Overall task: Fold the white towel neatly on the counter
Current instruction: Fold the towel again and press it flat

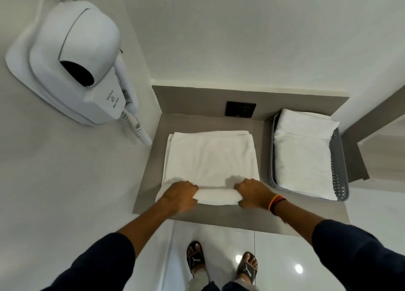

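Note:
A white towel [210, 157] lies flat in several layers on the grey counter [258, 216], its far edge close to the back wall. Its near edge is bunched into a thick roll or fold. My left hand [180, 195] grips the left end of that near fold, fingers curled over it. My right hand [252, 193], with a coloured band at the wrist, grips the right end the same way. Both hands sit at the counter's near side, about a towel's width apart.
A grey perforated basket [340, 170] holding another folded white towel [304, 155] stands on the counter's right. A black wall socket [240, 109] sits behind the towel. A white wall-mounted hair dryer [76, 60] hangs on the left wall. Below the counter are glossy floor tiles and my sandalled feet.

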